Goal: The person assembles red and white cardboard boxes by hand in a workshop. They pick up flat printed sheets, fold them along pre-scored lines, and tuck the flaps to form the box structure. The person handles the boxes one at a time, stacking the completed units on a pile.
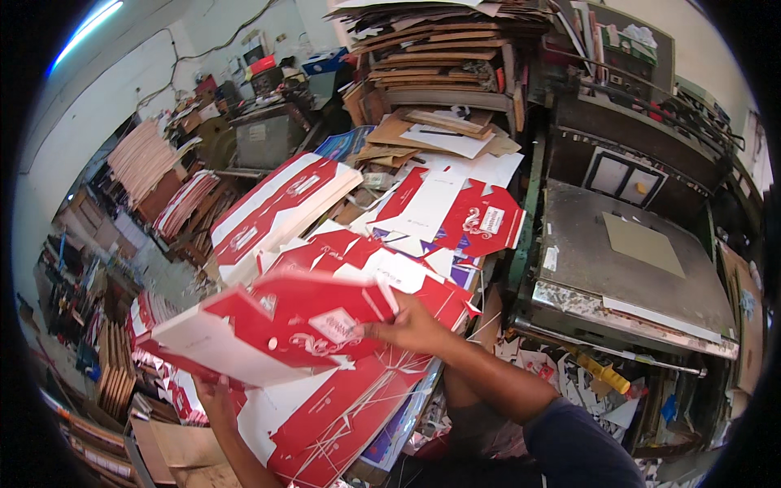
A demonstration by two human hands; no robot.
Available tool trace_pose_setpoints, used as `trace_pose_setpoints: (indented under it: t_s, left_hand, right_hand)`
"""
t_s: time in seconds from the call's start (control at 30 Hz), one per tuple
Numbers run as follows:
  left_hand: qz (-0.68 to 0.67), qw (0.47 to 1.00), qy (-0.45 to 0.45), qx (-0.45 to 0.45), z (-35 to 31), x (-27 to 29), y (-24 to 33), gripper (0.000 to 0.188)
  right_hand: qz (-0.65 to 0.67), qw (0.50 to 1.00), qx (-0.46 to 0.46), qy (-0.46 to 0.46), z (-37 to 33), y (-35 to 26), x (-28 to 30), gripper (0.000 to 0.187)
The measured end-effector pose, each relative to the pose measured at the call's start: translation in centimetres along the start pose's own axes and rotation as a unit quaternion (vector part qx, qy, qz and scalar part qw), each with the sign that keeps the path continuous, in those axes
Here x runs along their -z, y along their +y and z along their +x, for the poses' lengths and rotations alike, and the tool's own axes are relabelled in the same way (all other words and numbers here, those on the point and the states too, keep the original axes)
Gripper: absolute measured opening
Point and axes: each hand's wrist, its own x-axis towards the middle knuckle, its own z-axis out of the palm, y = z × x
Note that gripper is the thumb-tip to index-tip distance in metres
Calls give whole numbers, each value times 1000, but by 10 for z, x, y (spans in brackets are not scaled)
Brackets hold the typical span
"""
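Observation:
A red and white stack of printed carton blanks (301,313) is held up and tilted in front of me, its edges slightly blurred. My right hand (411,325) is closed on its right end, thumb on the printed face. At its lower left, my left hand (214,397) grips the bottom edge, its fingers partly hidden behind the card. Beneath lie more red and white carton blanks (325,415) with thin white trim strips across them. Just beyond stands a neat, thick pile of carton blanks (285,203). A single flat blank (447,207) lies to its right.
On the right is a large die-cutting press (634,260) with a tan sheet (643,244) on its metal bed. Paper scraps (537,358) litter the floor below it, near a yellow handle (602,372). Stacked wooden boards (439,65) rise at the back.

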Motion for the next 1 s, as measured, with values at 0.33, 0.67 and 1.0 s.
trace_pose_setpoints:
  t_s: [0.33,0.67,1.0]
  left_hand:
    - [131,987,3,-90,45,-73,62,65]
    - [-175,969,-6,-175,229,-346,109,53]
    - [556,747,-363,-38,192,-485,-150,100]
  right_hand:
    - [-53,996,31,59,19,-62,37,21]
    - [10,932,243,268,34,-173,258,45]
    - [253,898,65,353,19,-46,349,51]
